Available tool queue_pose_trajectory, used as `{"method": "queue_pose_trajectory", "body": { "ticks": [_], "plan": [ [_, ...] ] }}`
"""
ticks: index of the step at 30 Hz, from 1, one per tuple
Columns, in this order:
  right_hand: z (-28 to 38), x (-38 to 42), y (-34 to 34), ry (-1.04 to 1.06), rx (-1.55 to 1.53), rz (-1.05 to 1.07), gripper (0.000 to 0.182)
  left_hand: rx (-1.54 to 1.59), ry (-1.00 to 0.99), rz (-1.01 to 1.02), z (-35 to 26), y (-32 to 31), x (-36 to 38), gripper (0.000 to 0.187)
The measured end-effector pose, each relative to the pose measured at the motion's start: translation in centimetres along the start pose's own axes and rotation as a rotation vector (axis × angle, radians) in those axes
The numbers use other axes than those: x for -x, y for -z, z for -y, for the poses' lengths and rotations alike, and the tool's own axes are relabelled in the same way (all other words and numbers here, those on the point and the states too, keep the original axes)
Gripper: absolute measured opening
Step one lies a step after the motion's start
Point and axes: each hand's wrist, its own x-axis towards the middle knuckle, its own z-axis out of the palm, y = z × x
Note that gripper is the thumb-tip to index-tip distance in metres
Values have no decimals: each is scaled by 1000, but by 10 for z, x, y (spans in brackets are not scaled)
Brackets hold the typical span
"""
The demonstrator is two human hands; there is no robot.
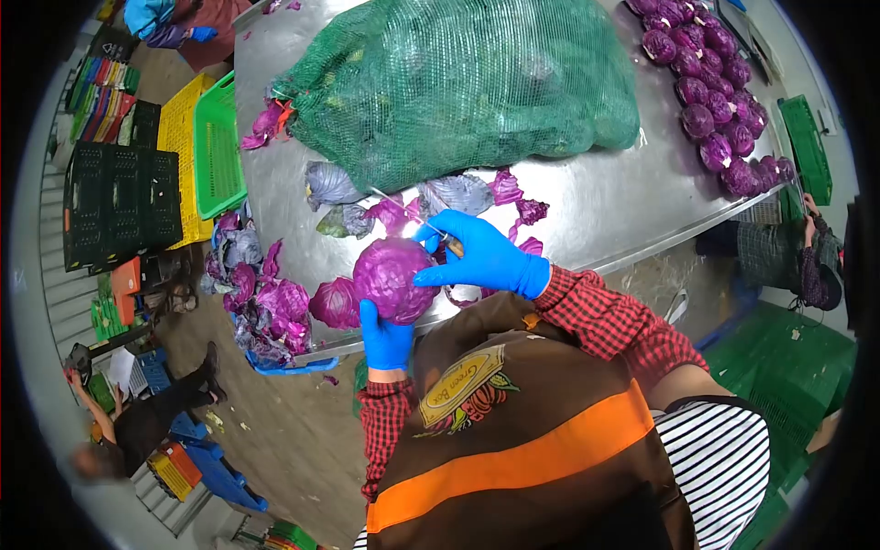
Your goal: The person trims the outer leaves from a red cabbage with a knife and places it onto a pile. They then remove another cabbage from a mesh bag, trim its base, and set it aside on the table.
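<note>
A round red cabbage (390,270) rests in my left hand (387,341), whose blue-gloved thumb and fingers cup it from below near the table's front edge. My right hand (486,255), also blue-gloved, is closed around a small knife (406,210). The blade points away toward the upper left, and part of the handle hides in the fist. The thumb of that hand reaches to the cabbage's right side. Loose purple leaves (335,304) lie beside the cabbage, and more outer leaves (456,195) are scattered behind it.
A full green mesh sack (467,92) covers the table's back middle. Several red cabbages (710,87) are lined up at the right. Leaf waste (275,307) heaps at the left corner. Green (220,147) and yellow crates (183,119) stand left. Other people (165,403) are around the room.
</note>
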Motion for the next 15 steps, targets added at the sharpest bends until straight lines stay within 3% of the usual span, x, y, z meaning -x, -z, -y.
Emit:
{"method": "queue_pose_trajectory", "body": {
  "ticks": [3, 8, 15],
  "plan": [
    [-1, 1, 5, -9, 0, 8, 51, -45, -11, -17, 2, -2, 1, 80],
    [-3, 2, 8, 193, 500, -24, 35, -19, 28, -35, 3, -1, 1, 73],
    [-1, 5, -1, 307, 572, -137, 19, -95, 44, -117, 8, -3, -3, 75]
  ]
}}
